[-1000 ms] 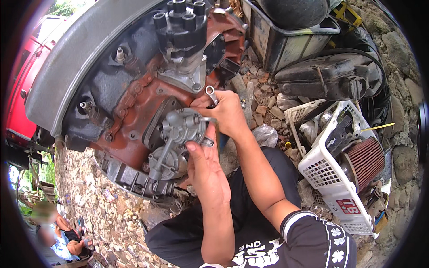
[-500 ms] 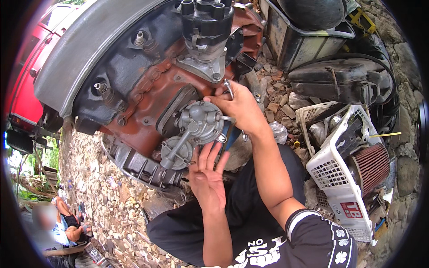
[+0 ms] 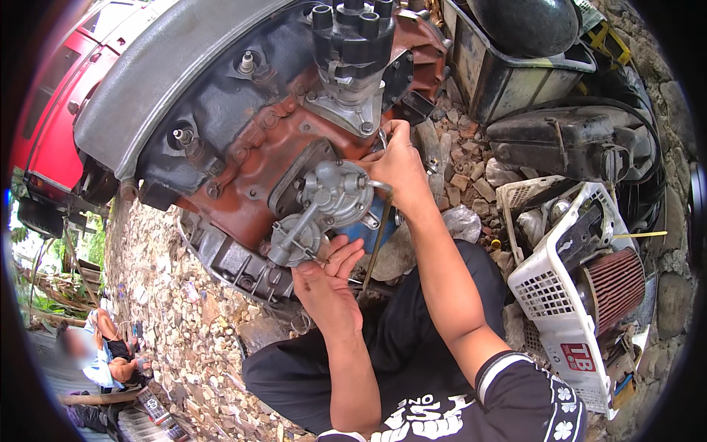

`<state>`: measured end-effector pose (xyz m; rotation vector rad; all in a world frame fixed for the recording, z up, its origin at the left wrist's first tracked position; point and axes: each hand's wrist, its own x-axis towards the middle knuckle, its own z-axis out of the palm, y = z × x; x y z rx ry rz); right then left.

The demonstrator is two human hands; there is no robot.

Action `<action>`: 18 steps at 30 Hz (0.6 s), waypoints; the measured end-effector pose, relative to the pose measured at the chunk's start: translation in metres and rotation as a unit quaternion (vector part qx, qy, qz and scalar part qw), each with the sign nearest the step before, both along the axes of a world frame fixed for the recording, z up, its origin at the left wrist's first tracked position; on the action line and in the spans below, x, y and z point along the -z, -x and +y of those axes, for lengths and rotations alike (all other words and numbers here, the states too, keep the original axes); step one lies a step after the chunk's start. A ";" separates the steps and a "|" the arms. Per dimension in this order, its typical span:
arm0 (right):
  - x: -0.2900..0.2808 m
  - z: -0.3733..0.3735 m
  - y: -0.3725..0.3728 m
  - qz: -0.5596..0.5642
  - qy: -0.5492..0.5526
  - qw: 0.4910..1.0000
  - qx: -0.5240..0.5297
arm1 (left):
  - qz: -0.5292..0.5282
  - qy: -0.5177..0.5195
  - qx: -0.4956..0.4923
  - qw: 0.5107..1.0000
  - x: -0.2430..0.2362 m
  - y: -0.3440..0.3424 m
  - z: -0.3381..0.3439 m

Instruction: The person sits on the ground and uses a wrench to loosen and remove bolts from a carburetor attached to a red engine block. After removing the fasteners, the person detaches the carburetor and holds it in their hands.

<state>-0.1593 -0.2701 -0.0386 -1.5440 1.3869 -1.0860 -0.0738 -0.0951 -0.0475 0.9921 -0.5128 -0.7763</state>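
My right hand (image 3: pixel 398 166) grips a metal wrench (image 3: pixel 382 138), largely hidden by my fingers, beside the rust-red and black engine block (image 3: pixel 232 214). My left hand (image 3: pixel 328 283) is under the grey cast-metal pump (image 3: pixel 335 193), its fingers loosely bent and apart, the thumb at or close to the pump's lower housing; contact is unclear. The pump sits by a dark flange (image 3: pixel 298 169). Above are a black distributor cap (image 3: pixel 352 44) on a silver mount and two spark plugs (image 3: pixel 247 63). A blue cylinder (image 3: pixel 357 232) shows behind the pump.
A white crate (image 3: pixel 537 287) with a ribbed filter and parts lies right, below a black tank (image 3: pixel 560 136) and a grimy bin (image 3: pixel 515 81). A stone wall (image 3: pixel 674 295) edges the right. A red vehicle (image 3: pixel 59 110) and a seated person (image 3: pixel 110 346) are left, across stony ground (image 3: pixel 162 309).
My left hand has let go of the pump's side and moved down and left beneath it. The wrench in my right hand has tilted more upright. The whole view has shifted slightly.
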 end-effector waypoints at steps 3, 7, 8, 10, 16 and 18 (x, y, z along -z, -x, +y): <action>0.012 -0.005 -0.004 -0.062 0.026 0.997 -0.031 | -0.001 -0.016 -0.001 1.000 -0.001 -0.001 0.000; 0.026 -0.014 -0.007 -0.113 0.040 0.992 -0.048 | -0.007 -0.027 -0.006 1.000 0.000 -0.001 0.001; 0.018 -0.010 -0.007 -0.116 0.012 0.992 -0.049 | -0.005 -0.030 -0.014 0.999 0.001 -0.001 0.001; 0.013 -0.006 -0.008 -0.135 -0.018 0.989 -0.055 | -0.007 -0.034 -0.033 0.999 0.004 0.001 0.001; 0.010 -0.004 -0.008 -0.141 0.011 0.989 -0.047 | -0.015 -0.030 -0.044 0.998 0.007 0.005 -0.004; 0.009 -0.003 -0.007 -0.165 0.008 0.985 -0.056 | -0.009 -0.037 -0.047 0.998 -0.001 0.008 -0.002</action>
